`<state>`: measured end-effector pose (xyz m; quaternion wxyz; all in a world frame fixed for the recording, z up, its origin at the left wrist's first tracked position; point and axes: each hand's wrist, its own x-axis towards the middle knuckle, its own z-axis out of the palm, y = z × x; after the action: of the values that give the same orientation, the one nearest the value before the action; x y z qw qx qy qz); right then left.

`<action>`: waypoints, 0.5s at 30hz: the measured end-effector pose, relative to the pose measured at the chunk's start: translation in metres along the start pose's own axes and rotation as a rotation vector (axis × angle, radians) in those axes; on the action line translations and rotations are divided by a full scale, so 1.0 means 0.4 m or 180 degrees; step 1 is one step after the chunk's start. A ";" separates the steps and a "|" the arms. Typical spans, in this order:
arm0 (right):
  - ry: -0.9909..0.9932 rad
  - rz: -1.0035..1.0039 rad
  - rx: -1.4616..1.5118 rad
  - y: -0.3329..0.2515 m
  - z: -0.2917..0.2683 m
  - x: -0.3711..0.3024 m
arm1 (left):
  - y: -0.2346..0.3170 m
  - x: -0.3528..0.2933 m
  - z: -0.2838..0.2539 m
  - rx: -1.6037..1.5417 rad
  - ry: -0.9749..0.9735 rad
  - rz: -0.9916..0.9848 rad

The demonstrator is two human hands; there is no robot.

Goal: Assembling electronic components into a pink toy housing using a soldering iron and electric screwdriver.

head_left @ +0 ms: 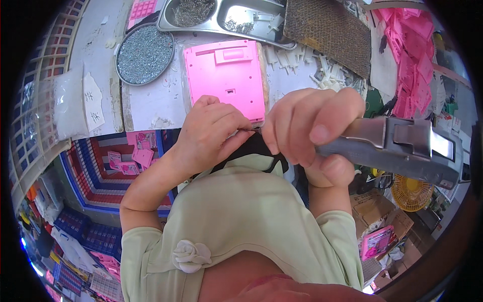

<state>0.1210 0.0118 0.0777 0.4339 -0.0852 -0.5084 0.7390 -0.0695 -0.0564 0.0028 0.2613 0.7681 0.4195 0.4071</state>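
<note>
A pink plastic casing [221, 75] lies on the worktable in front of me, its moulded side up with small holes and a raised block near the far edge. My right hand [312, 126] is wrapped round a grey power screwdriver [397, 148] with a metal lever, held sideways above the table's near edge. The tool's thin tip points left, to the fingertips of my left hand [216, 128]. Thumb and forefinger of that hand are pinched at the tip; whatever they hold is too small to make out. Both hands are just nearer than the casing.
A round dish of small screws [146, 54] stands left of the casing. Behind it sits a metal tray [241, 22] with small metal parts. White plastic pieces [329, 73] lie at the right, beside a brown woven mat [327, 32]. A blue crate [95, 194] is below left.
</note>
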 end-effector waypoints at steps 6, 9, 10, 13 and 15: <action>-0.0097 -0.0011 0.0535 -0.014 -0.002 0.001 | 0.010 -0.004 0.007 -0.0783 -0.0040 -0.0534; -0.0080 -0.0023 0.0524 -0.015 -0.001 -0.001 | 0.016 -0.006 0.002 -0.1072 -0.0173 -0.0884; -0.0118 -0.0040 0.0507 -0.015 -0.003 -0.001 | 0.020 -0.005 -0.001 -0.1196 -0.0228 -0.1010; -0.0216 -0.0090 0.0341 -0.013 -0.008 -0.002 | 0.026 -0.001 -0.006 -0.1605 -0.0386 -0.1353; -0.0198 -0.0092 0.0063 -0.009 -0.007 -0.005 | 0.025 -0.007 -0.006 -0.1894 -0.0483 -0.1553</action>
<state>0.1257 0.0127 0.0789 0.4293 -0.0506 -0.5155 0.7399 -0.0681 -0.0637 0.0105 0.5920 0.5644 0.4330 0.3789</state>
